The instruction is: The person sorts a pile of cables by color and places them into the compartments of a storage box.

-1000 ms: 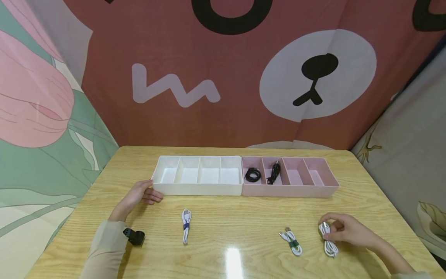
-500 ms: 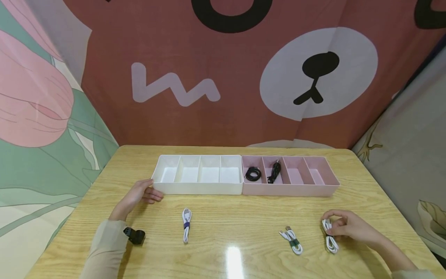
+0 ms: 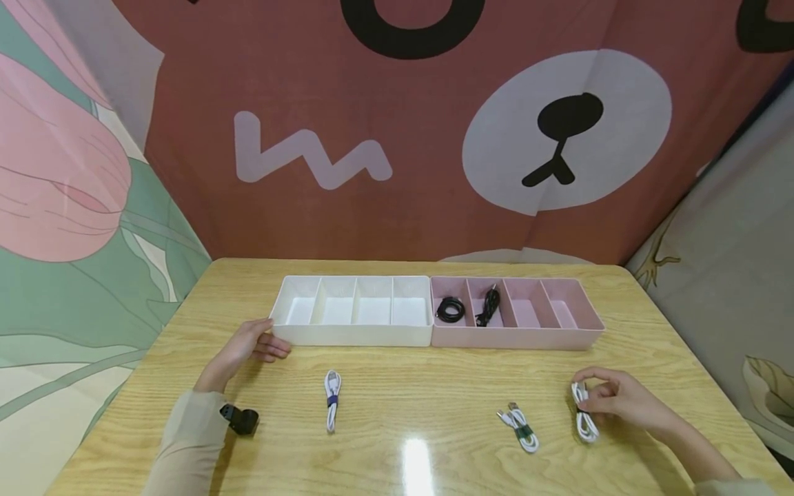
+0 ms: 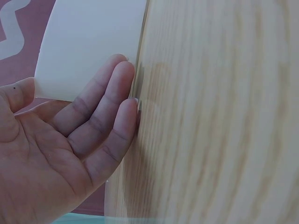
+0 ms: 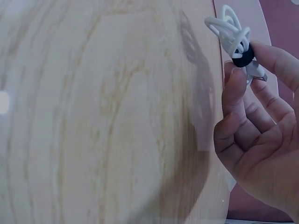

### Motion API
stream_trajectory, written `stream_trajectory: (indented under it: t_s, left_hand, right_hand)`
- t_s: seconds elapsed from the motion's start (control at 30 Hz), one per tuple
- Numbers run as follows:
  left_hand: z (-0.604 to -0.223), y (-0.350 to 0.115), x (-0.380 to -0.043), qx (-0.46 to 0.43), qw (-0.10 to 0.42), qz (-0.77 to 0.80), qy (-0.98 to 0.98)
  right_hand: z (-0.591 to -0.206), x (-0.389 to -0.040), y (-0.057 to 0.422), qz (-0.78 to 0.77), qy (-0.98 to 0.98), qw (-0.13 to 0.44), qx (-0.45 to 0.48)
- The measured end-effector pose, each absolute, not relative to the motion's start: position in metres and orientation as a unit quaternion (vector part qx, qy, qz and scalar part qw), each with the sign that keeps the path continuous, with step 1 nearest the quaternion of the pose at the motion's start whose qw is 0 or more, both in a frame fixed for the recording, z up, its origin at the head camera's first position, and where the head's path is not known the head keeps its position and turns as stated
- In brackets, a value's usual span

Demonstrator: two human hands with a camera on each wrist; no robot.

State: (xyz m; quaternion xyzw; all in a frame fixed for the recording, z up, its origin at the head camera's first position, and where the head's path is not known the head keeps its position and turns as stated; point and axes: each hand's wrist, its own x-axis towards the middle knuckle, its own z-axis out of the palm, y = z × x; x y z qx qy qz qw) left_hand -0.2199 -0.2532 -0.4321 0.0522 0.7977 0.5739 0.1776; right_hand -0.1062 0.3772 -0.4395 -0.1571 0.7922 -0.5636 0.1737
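My right hand [image 3: 620,398] pinches a bundled white cable [image 3: 584,412] between thumb and fingers. In the right wrist view, the bundle has a black strap [image 5: 243,56] round its middle and a metal plug end pokes out below. It is held above the table, its shadow falling on the wood. My left hand [image 3: 248,346] touches the left front corner of a white divided box [image 3: 356,336], its fingers loosely extended along the front wall in the left wrist view. Against that box stands a pink divided box [image 3: 515,338], with black coiled cables [image 3: 451,310] in its two left compartments.
On the wooden table [image 3: 434,393] lie a white cable with a purple strap [image 3: 331,401] and another with a green strap [image 3: 520,428]. A black plug-like object [image 3: 239,419] is beside the left sleeve. Printed cloths hang behind and at both sides.
My right hand has risen slightly with the white cable and turned it, so the dark strap shows now. The left hand stays at the white box's corner.
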Motion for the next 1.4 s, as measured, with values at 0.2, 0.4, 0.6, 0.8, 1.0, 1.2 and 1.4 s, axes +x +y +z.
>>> stream_trajectory:
  t_s: [0.2, 0.4, 0.6, 0.8, 1.0, 1.2, 1.4]
  left_hand:
    - [-0.433, -0.254, -0.220, 0.057, 0.177, 0.571, 0.799]
    - [-0.433, -0.254, -0.220, 0.060, 0.177, 0.573, 0.798]
    - [-0.433, -0.254, -0.221, 0.058, 0.179, 0.574, 0.797]
    - [-0.433, -0.254, -0.221, 0.057, 0.179, 0.573, 0.798]
    - [-0.433, -0.254, -0.220, 0.057, 0.178, 0.573, 0.798]
    - [-0.433, -0.254, -0.220, 0.057, 0.178, 0.575, 0.796]
    - [-0.433, -0.254, -0.221, 0.055, 0.177, 0.574, 0.798]
  right_hand:
    - [-0.437, -0.106, 0.372, -0.557, 0.804, 0.138, -0.157]
    - [-0.433, -0.107, 0.369, -0.562, 0.802, 0.136, -0.149]
    - [-0.429, -0.108, 0.365, -0.560, 0.806, 0.112, -0.155]
    - [-0.427, -0.109, 0.362, -0.557, 0.811, 0.096, -0.149]
    - [-0.424, -0.111, 0.359, -0.563, 0.811, 0.088, -0.134]
    - [-0.423, -0.113, 0.356, -0.571, 0.805, 0.090, -0.135]
    - [-0.422, -0.114, 0.353, -0.580, 0.799, 0.080, -0.136]
